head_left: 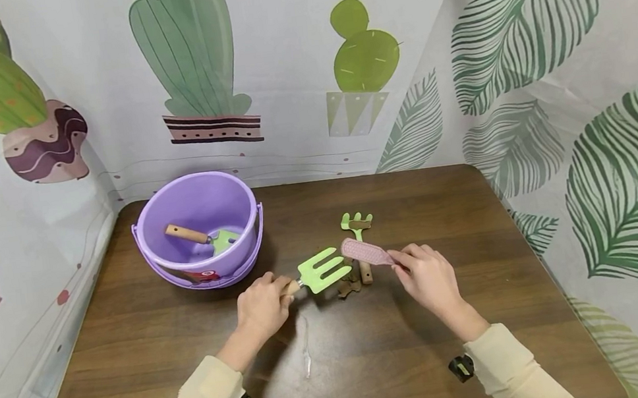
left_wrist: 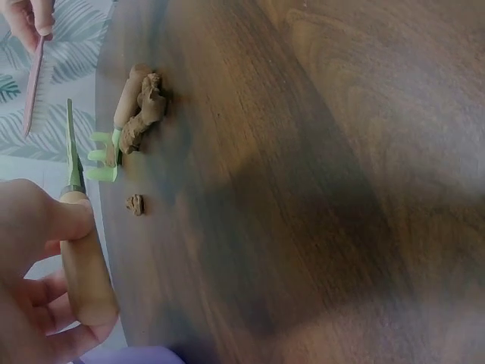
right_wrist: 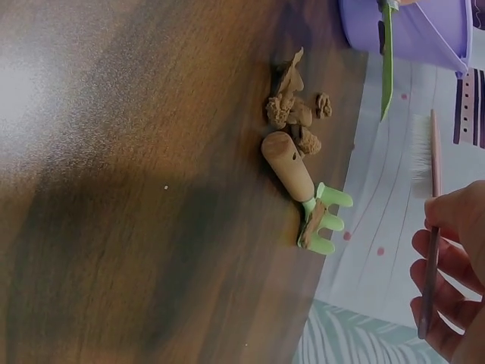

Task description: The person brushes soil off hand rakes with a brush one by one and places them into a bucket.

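Note:
My left hand (head_left: 263, 305) grips the wooden handle of a green garden fork (head_left: 322, 270), its tines pointing right above the table. In my right hand (head_left: 428, 275) is a pink brush (head_left: 364, 253), pinched by its handle, with pale bristles facing down toward the fork. The two tools are apart. Below them on the table lies a small green hand rake (right_wrist: 292, 171) with a wooden handle, brown clay-like lumps (left_wrist: 148, 110) beside it and a brown piece across its tines. A smaller crumb (left_wrist: 135, 204) sits apart from the lumps.
A purple bucket (head_left: 198, 187) stands at the back left, holding a green tool (head_left: 187, 234) with a wooden handle. The brown wooden table (head_left: 446, 210) ends against a printed cloth backdrop (head_left: 290, 63). A thin clear strip-like mark (head_left: 307, 360) shows in front.

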A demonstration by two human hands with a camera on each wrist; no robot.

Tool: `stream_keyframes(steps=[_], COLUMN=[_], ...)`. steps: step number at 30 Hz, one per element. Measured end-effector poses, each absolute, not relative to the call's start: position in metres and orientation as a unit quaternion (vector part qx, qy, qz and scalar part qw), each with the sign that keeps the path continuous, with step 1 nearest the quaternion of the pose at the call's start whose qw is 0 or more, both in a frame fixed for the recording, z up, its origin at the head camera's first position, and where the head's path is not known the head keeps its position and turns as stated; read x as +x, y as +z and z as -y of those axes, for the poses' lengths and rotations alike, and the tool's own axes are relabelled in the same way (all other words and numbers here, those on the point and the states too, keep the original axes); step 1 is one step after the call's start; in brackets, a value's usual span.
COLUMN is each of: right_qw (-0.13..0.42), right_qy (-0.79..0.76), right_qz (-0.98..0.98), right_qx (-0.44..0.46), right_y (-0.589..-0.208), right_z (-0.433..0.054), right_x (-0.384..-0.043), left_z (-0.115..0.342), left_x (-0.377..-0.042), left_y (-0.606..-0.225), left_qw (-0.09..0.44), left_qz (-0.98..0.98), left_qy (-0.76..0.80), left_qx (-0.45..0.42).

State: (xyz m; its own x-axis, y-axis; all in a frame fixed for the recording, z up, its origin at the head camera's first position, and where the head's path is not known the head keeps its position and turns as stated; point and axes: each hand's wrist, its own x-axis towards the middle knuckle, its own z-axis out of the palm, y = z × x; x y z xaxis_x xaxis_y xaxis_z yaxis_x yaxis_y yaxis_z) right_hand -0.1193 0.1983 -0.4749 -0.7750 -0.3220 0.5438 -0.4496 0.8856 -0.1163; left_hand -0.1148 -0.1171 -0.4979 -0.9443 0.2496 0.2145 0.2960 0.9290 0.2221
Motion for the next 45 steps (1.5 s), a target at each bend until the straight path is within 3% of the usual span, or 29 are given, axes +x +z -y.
stream_keyframes(steps=[17, 27, 38, 45], right_qw=[0.269, 0.262, 0.269, 0.274], right_qy=[0.174, 0.194, 0.205, 0.211], right_qz=[0.932, 0.934, 0.930, 0.927], right_qx=[0.168, 0.146, 0.142, 0.142], right_y=[-0.478, -0.477, -0.479, -0.481], right_z=[-0.200, -0.197, -0.195, -0.191], right_x=[-0.121, -0.120, -0.121, -0.123], left_z=[0.120, 0.120, 0.116, 0.112], left_x=[-0.121, -0.123, -0.122, -0.122], left_y=[-0.503, -0.513, -0.525, -0.526], left_qw=[-0.066, -0.147, -0.209, -0.254], left_qz=[0.951, 0.842, 0.739, 0.682], left_qy=[-0.298, -0.518, -0.634, -0.680], left_qx=[-0.049, 0.014, 0.085, 0.086])
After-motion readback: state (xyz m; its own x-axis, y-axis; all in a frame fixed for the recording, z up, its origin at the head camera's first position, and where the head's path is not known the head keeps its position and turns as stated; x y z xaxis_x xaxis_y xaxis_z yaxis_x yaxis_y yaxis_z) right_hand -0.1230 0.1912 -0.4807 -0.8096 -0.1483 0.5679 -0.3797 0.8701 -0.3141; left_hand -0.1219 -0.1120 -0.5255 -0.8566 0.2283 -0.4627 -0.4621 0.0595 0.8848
